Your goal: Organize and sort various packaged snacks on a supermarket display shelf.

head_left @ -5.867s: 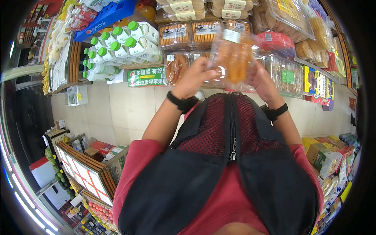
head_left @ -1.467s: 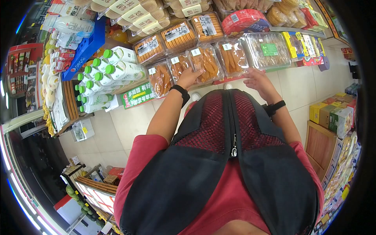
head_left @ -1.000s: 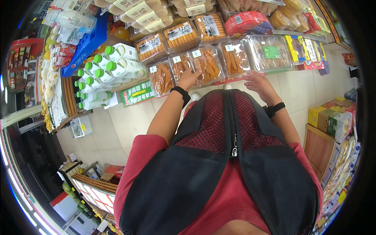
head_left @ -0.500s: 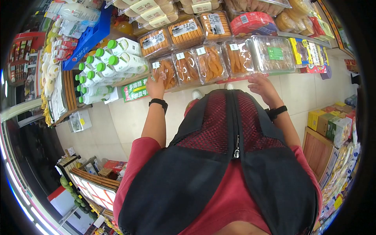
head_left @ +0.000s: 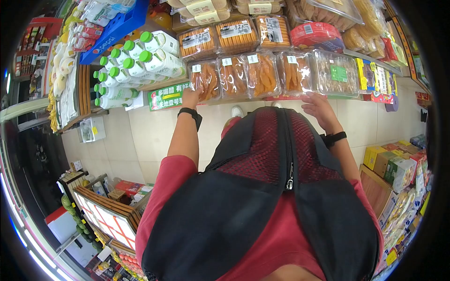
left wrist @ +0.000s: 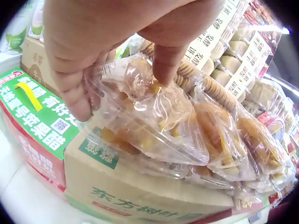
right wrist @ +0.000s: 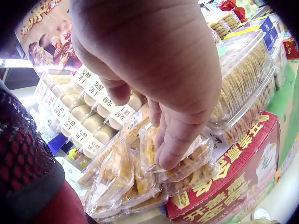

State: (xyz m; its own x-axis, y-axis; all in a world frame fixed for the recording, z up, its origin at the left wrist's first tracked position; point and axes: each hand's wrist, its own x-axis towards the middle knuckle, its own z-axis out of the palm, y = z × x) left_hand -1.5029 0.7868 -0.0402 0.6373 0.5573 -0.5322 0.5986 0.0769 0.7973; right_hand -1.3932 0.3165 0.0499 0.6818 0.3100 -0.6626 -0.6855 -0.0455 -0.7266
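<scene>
Probably light and slick from where I stand, the leftmost front-row pack (head_left: 206,78) (left hand (head_left: 191,98) pinching its left side, right hand (head_left: 321,110) loose-fingered, holding nothing) wants gripping by its side walls, not its crushable top.

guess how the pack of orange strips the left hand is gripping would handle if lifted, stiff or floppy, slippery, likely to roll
The pack probably won't roll: it looks broad and flattish. Its glossy, creased clear wrap may crinkle and slip a little under the left hand. Its fairly straight lower edge hints at a somewhat stiff base.
</scene>
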